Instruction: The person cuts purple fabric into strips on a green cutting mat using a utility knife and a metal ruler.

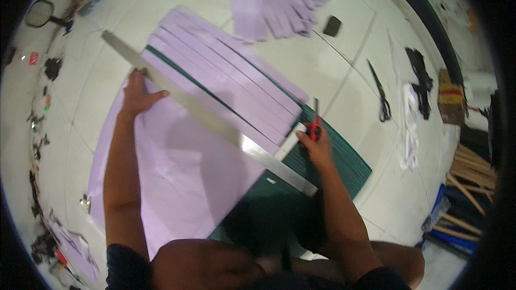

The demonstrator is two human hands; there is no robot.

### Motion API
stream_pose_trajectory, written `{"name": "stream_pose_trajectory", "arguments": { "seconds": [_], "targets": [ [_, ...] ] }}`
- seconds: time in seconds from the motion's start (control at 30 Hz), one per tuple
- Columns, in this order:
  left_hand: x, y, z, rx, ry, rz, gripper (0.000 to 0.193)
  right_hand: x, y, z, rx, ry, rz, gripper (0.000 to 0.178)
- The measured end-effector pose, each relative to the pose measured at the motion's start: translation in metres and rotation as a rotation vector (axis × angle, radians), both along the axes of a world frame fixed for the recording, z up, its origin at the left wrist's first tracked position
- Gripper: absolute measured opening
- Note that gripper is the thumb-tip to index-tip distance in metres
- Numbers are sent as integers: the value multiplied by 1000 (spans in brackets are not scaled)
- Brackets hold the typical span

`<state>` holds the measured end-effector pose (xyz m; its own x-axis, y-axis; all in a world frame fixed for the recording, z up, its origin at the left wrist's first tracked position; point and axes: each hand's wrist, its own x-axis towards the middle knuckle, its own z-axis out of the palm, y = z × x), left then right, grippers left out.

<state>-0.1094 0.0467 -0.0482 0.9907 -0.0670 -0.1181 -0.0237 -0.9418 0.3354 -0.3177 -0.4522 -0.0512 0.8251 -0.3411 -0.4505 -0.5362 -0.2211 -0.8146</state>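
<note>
A long metal straightedge [201,118] lies slantwise over lilac fabric [188,156], with a green cutting mat [338,156] showing beneath. My left hand [138,96] presses near the straightedge's upper left part, thumb spread away from the fingers and nothing gripped. Beyond the straightedge the fabric is cut into several parallel strips [231,70], and a dark green gap separates them from it. My right hand [317,142] is closed around a red-handled utility knife [315,121], its blade end pointing away from me. A short white strip [292,142] lies under that hand's thumb.
More lilac strips [258,2] lie fanned at the far side, near a small dark block [332,26]. Black scissors [380,91] rest on the tiled floor at right. Wooden sticks [465,182] fill the right edge; a racket [40,13] lies far left.
</note>
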Motion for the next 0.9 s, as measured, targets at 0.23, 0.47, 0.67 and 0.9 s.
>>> {"name": "stream_pose_trajectory", "arguments": {
  "seconds": [0.23, 0.47, 0.67, 0.9],
  "targets": [
    [7, -36, -1, 81, -143, 99, 65, 13, -25, 40, 259, -99, -191, 39],
    [-15, -35, -24, -18, -399, 183, 44, 141, 81, 56, 226, -122, 36, 31],
    [-12, -44, -18, -106, -386, 211, 40, 270, 201, 43, 334, -205, 225, 30],
    [-12, -42, -17, -83, -346, 223, 41, 358, 299, 18, 277, -243, 318, 27]
  ]
}}
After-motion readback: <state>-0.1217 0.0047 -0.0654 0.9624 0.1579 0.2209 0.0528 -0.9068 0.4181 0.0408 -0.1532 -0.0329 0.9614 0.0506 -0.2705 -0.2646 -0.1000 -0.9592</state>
